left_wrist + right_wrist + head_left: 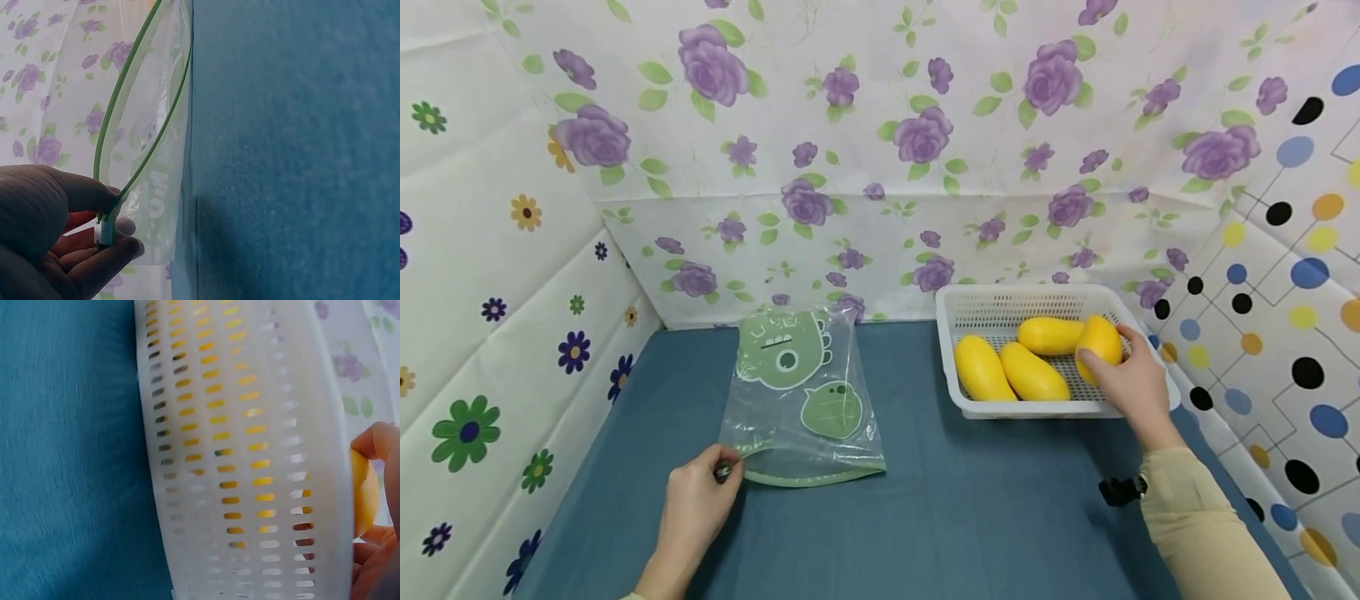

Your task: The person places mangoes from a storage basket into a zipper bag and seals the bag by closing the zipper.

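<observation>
A clear zip bag with green cartoon prints lies flat on the table, its green-edged mouth toward me and parted, as the left wrist view shows. My left hand pinches the near left corner of that mouth, by the white slider. At the right, my right hand grips a yellow mango at the right end of a white plastic basket. Several more mangoes lie in the basket. Its side wall hides much of the held mango in the right wrist view.
A blue cloth covers the table. Flowered sheeting stands behind it and on the left, and dotted sheeting rises close to the basket on the right. A black strap piece sits at my right wrist.
</observation>
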Motion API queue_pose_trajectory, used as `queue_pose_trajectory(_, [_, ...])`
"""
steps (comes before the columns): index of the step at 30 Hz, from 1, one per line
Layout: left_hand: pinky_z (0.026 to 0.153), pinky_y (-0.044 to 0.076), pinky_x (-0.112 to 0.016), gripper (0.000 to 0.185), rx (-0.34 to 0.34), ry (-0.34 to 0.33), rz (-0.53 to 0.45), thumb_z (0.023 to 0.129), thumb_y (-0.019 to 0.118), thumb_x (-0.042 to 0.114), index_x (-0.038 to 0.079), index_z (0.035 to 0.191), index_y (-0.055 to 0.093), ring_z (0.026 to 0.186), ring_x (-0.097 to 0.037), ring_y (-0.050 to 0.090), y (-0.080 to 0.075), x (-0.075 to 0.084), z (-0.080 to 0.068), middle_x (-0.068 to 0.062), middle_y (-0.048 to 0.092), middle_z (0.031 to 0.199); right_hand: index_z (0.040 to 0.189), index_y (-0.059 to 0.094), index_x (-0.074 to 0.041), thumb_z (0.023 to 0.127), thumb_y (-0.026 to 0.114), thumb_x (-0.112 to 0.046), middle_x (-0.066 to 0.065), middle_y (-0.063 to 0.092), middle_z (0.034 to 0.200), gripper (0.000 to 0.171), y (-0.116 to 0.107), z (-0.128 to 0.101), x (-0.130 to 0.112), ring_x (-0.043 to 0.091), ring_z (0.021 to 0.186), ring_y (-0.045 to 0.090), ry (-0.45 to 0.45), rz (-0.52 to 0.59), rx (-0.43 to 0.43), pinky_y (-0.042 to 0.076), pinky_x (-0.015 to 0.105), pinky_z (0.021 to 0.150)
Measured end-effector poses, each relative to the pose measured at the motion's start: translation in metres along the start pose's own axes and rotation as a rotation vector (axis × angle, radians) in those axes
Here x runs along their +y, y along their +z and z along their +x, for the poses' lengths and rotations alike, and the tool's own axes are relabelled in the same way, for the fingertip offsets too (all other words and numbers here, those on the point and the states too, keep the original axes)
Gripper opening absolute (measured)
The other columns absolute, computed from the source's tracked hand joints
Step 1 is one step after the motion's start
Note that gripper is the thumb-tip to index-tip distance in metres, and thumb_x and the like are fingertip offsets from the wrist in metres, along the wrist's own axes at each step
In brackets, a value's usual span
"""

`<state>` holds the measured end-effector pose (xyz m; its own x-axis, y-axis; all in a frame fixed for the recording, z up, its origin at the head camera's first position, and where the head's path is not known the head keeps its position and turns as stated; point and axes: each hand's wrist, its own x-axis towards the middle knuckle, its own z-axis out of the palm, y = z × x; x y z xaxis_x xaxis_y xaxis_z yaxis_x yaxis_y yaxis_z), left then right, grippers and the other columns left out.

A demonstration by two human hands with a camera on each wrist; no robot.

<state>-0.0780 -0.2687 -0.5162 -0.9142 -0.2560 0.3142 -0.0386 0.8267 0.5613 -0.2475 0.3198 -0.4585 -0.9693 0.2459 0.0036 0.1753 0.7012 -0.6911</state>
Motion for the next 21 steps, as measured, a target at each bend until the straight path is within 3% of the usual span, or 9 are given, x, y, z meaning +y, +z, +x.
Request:
queue_pose_trajectory(9, [0.064, 0.061, -0.049, 0.011, -0.004, 0.000, 0.005, 0.088, 0.082, -0.001, 0.008, 0.086, 0.076, 0.075, -0.028, 0.075, 0.001, 0.005, 0.000, -0.008, 0.076, 0.080, 0.172, 0.025, -0.017, 0.099, 0.067, -0.065, 0.033, 0.044, 0.158, 0.097, 0.001, -0.022, -0.017, 0.054, 0.135, 0.051, -0.106, 0.111, 0.015, 0.048, 0.069, 0.104])
queue_pose_trajectory(21, [0.063, 0.060, -0.048, 0.011, -0.004, 0.012, 0.005, 0.089, 0.082, -0.001, 0.008, 0.086, 0.075, 0.075, -0.028, 0.076, 0.002, 0.006, 0.000, -0.010, 0.077, 0.082, 0.171, 0.028, -0.016, 0.101, 0.068, -0.059, 0.034, 0.052, 0.151, 0.091, 0.010, -0.039, -0.036, 0.052, 0.127, 0.060, -0.230, 0.079, -0.024, 0.056, 0.064, 0.095])
